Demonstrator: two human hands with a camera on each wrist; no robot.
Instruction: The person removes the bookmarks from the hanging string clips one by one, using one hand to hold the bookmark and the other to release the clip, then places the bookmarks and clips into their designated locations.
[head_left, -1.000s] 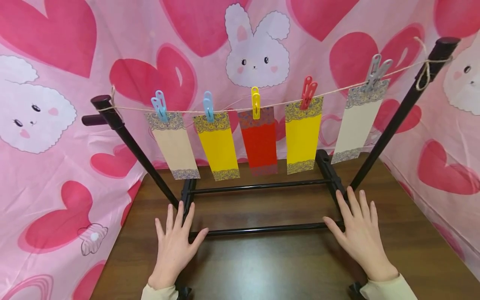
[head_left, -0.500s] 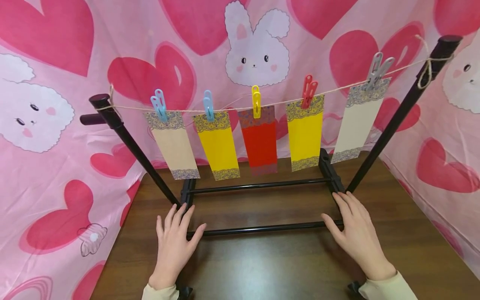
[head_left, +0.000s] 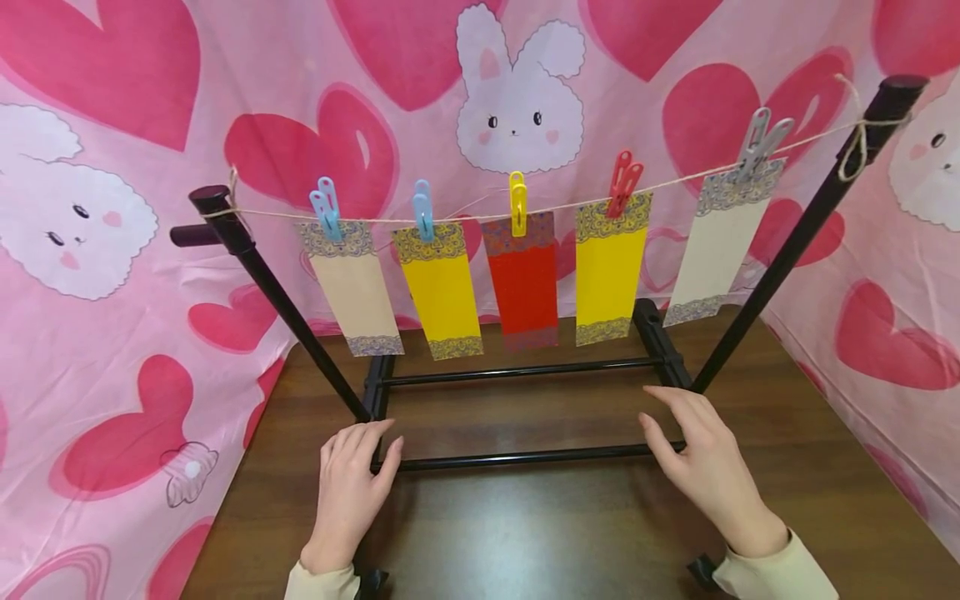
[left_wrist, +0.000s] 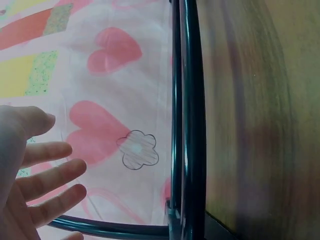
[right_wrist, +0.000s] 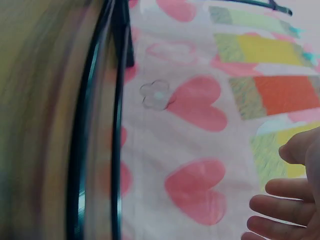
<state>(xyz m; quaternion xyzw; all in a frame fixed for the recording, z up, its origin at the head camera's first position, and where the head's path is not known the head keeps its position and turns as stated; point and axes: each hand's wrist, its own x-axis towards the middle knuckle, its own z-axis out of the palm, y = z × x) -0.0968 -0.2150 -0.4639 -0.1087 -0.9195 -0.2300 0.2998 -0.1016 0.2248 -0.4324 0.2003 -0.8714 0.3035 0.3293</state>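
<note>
My left hand (head_left: 348,487) hovers by the left foot of a black rack, fingers loosely bent and holding nothing. Near the rack's right foot is my right hand (head_left: 712,471), also relaxed with nothing in it. Beyond them a string (head_left: 281,215) spans the rack's two posts. Clothespins hold paper strips with patterned ends on it: a beige strip (head_left: 356,292), a yellow strip (head_left: 441,292), a red strip (head_left: 523,287), a second yellow strip (head_left: 611,271) and an off-white strip (head_left: 720,242). The pins include a yellow clothespin (head_left: 518,207) and a red clothespin (head_left: 622,185).
The rack's left post (head_left: 292,312) and right post (head_left: 802,237) slant outward. A front crossbar (head_left: 525,457) runs low between the hands, above the brown wooden table (head_left: 510,533). A pink cloth (head_left: 420,142) with hearts and rabbits hangs behind.
Both hands have gone from flat, spread fingers to loosely bent ones, drawn back slightly toward me. The strips sway a little on the string; the pins stay in place.
</note>
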